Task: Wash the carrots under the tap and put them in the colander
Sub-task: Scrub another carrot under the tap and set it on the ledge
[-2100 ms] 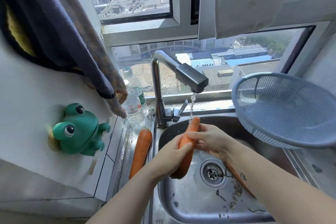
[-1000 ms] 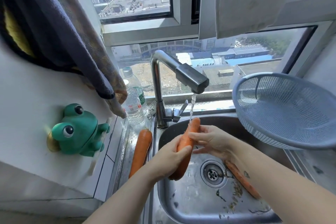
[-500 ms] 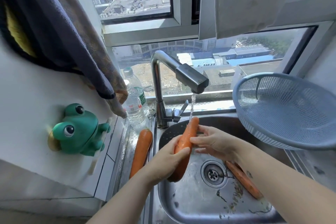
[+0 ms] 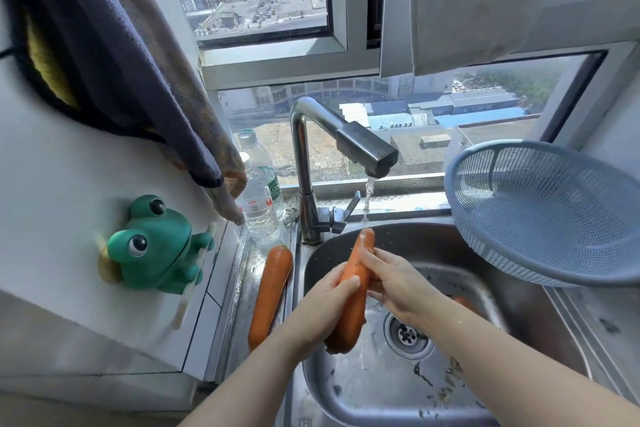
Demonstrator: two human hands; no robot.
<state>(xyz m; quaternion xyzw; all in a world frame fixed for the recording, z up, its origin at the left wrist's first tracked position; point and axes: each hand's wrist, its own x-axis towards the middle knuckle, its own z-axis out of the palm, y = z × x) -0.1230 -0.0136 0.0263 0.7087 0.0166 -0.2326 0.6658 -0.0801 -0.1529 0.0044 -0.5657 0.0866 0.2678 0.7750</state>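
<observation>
A long, smooth orange carrot (image 4: 351, 291) is held slanted over the stainless-steel sink basin (image 4: 374, 388), its narrow tip up under the thin stream of water (image 4: 367, 204) falling from the angular brushed-metal tap (image 4: 346, 146). The left hand (image 4: 323, 302) grasps it around the middle from the left, thumb across the front; the right hand (image 4: 393, 279) closes on its upper part from the right, fingers curled round it. The thick lower end hangs beside the round drain strainer (image 4: 407, 334), and the wet basin floor carries dark specks. A second orange carrot (image 4: 464, 303) lies in the basin, mostly hidden behind the right forearm. A third, blunt-topped orange carrot (image 4: 272, 291) lies on the ribbed steel ledge of the desk (image 4: 242, 305), just left of the basin rim. The round blue-grey plastic mesh colander (image 4: 540, 215) sits tilted to the right of the sink, with no carrot showing in it. Behind the tap's base stand clear plastic water bottles (image 4: 258, 198) against the window sill. On the white tiled wall at left hangs a glossy green frog-shaped holder (image 4: 154, 246), below a dark blue and brown towel (image 4: 138, 62). A pale cloth (image 4: 478, 0) hangs over the aluminium-framed window (image 4: 277, 62), which looks down on city rooftops.
</observation>
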